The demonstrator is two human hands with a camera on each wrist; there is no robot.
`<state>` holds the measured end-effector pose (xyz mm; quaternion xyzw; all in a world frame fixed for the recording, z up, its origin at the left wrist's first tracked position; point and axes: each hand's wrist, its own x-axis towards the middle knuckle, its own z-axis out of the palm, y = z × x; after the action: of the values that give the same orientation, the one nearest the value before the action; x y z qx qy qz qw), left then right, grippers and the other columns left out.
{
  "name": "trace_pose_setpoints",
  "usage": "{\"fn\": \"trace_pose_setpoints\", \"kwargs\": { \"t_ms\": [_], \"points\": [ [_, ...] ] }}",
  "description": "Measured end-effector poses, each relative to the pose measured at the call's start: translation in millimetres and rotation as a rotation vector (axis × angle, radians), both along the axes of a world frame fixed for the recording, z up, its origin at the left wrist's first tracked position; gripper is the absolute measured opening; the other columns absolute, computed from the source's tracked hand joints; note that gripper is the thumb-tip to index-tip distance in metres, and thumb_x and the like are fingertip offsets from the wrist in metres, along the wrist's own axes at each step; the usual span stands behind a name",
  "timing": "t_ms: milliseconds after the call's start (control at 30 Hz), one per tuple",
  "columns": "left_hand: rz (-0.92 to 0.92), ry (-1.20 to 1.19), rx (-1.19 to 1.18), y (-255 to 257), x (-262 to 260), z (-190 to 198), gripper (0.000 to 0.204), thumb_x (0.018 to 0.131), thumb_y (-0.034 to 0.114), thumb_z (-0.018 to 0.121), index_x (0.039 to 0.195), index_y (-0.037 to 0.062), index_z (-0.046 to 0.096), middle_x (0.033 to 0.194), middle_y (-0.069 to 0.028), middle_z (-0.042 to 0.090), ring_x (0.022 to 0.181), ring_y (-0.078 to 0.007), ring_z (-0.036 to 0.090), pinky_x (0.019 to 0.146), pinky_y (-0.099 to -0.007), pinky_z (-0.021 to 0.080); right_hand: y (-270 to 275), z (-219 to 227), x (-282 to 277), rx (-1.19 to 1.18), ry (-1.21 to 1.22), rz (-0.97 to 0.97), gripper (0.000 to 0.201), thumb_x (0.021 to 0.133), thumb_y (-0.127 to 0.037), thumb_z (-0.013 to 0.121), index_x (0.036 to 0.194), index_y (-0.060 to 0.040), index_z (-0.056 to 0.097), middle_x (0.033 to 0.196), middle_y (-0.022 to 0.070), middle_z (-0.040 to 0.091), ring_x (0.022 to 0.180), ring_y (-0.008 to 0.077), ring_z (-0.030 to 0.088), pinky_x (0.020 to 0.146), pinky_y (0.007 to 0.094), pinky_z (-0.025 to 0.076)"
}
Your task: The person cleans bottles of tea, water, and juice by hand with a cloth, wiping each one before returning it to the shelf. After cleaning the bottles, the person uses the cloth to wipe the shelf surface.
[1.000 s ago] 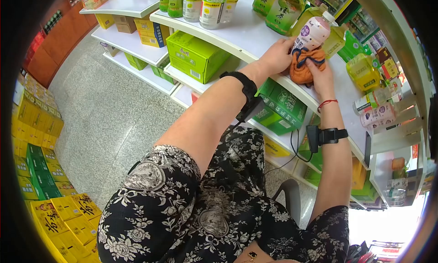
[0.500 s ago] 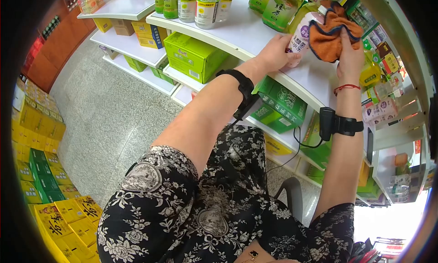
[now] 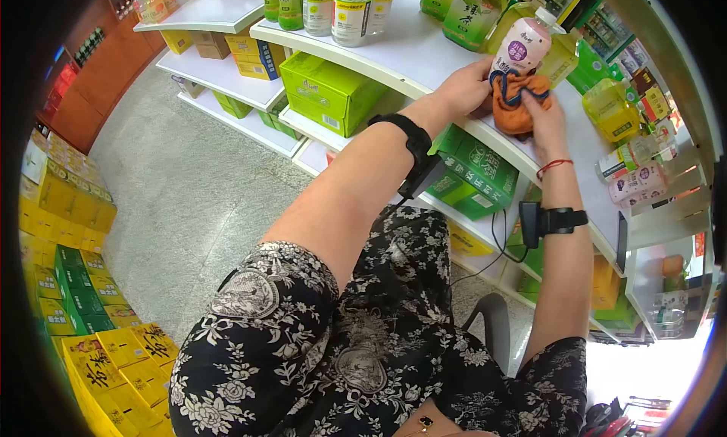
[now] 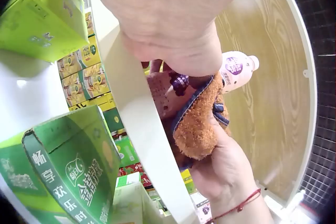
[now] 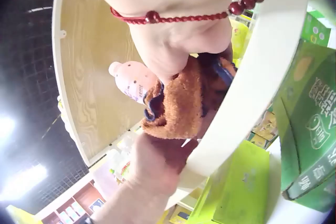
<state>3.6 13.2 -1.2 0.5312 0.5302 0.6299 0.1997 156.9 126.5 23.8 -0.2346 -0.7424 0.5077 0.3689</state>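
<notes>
A pink drink bottle (image 3: pixel 525 45) with a white cap and purple print stands tilted over the upper shelf. My left hand (image 3: pixel 464 90) grips it low on its left side. Bunched in my right hand (image 3: pixel 548 125) is an orange cloth (image 3: pixel 515 111) with dark blue edging, pressed against the bottle's lower right side. From the left wrist, the cloth (image 4: pixel 202 129) wraps the bottle's middle, and the cap end (image 4: pixel 239 70) sticks out beyond it. The right wrist view has the cloth (image 5: pixel 181 103) between both hands, hiding much of the bottle.
Green tea bottles (image 3: pixel 473 17) and white-labelled bottles (image 3: pixel 352 17) line the shelf's back. More bottles (image 3: pixel 609 111) lie or stand to the right. Below are a lime-green carton (image 3: pixel 329 92) and a green box (image 3: pixel 477 172). Yellow cartons (image 3: pixel 113 376) are stacked on the floor at left.
Half a second ago the cloth was spread out, up and right over the bottle's upper part. My right hand has since come back down and left, bunching it around the lower part.
</notes>
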Motion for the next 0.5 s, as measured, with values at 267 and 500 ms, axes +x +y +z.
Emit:
{"fn": "trace_pose_setpoints", "kwargs": {
  "t_ms": [267, 500],
  "points": [
    [0.116, 0.174, 0.136, 10.4, -4.0, -8.2, 0.052, 0.084, 0.017, 0.063, 0.131, 0.0056, 0.046, 0.107, -0.0157, 0.061, 0.096, -0.0261, 0.058, 0.087, -0.0341, 0.045, 5.1, 65.4, -12.1, 0.133, 0.516, -0.08, 0.04, 0.085, -0.018, 0.069, 0.118, 0.0008, 0.056, 0.112, 0.0072, 0.063, 0.098, 0.0143, 0.06, 0.086, 0.0282, 0.047],
    [0.197, 0.301, 0.046, 34.7, -19.4, -30.6, 0.051, 0.083, 0.014, 0.058, 0.132, 0.0072, 0.044, 0.111, -0.0198, 0.052, 0.1, -0.0347, 0.055, 0.09, -0.0389, 0.045, 0.1, 12.8, -6.5, 0.175, 0.173, -0.049, 0.047, 0.084, -0.027, 0.07, 0.119, 0.0004, 0.055, 0.108, 0.0067, 0.065, 0.098, 0.014, 0.06, 0.087, 0.0282, 0.046]
  ]
}}
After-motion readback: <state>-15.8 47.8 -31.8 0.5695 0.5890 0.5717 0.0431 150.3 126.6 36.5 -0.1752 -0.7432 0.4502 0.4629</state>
